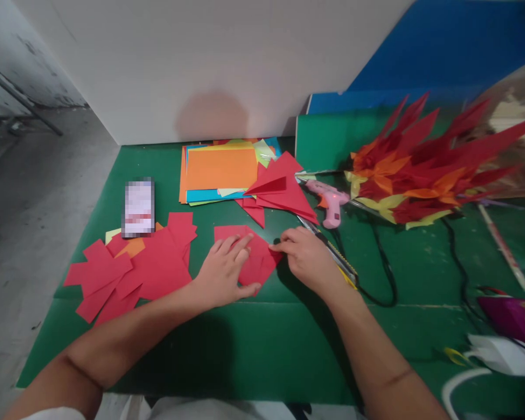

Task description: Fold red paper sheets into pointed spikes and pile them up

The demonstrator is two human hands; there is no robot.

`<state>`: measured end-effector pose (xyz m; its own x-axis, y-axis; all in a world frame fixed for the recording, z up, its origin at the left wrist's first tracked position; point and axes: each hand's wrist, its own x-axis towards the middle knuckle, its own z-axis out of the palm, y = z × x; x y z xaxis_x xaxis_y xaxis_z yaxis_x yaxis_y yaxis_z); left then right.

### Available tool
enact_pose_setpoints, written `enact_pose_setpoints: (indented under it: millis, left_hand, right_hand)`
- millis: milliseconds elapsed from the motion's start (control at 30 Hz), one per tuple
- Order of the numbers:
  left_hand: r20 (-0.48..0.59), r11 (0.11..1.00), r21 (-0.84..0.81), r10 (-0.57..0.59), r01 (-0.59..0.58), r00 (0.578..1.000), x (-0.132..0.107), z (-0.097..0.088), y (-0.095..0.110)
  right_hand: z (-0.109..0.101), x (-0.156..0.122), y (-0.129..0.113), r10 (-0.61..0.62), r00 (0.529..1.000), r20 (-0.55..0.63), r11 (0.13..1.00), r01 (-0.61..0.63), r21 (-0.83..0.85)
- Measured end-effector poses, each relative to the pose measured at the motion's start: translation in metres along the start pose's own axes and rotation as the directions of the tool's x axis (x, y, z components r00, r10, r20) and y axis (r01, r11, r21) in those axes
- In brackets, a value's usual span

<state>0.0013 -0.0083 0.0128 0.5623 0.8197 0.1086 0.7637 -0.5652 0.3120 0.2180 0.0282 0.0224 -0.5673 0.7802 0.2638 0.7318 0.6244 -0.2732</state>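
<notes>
My left hand (224, 270) lies flat with fingers spread on a red paper sheet (256, 259) in the middle of the green table (254, 344). My right hand (304, 255) is at the sheet's right corner, fingers curled and pinching or pressing its edge. The paper looks partly folded under both hands. A pile of red paper squares (135, 268) lies to the left of my left hand.
A stack of orange and blue paper (221, 170), folded red triangles (282, 189), a pink glue gun (330, 204) with black cord, a utility knife (332, 251), a phone (138, 207), and a red-orange paper flower cluster (424, 169) surround the work spot. A white wall stands behind.
</notes>
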Motion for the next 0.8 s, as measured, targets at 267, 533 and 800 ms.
enact_pose_setpoints:
  millis: [267, 533, 800]
  left_hand:
    - [0.001, 1.000, 0.011, -0.001, 0.001, 1.000, -0.0009, 0.0011, -0.0010]
    - [0.001, 1.000, -0.015, -0.006, 0.006, 1.000, -0.0001, 0.0000, -0.0009]
    - [-0.002, 0.999, -0.039, -0.004, 0.004, 1.000, -0.0006, 0.0004, -0.0010]
  right_hand:
    - [-0.0071, -0.0075, 0.0104, -0.041, 0.999, 0.002, 0.999, 0.041, 0.036]
    - [-0.0012, -0.0083, 0.0104, 0.055, 0.995, -0.082, 0.980, -0.038, 0.196]
    - [-0.0048, -0.0065, 0.0063, 0.031, 0.999, 0.011, 0.989, -0.032, 0.141]
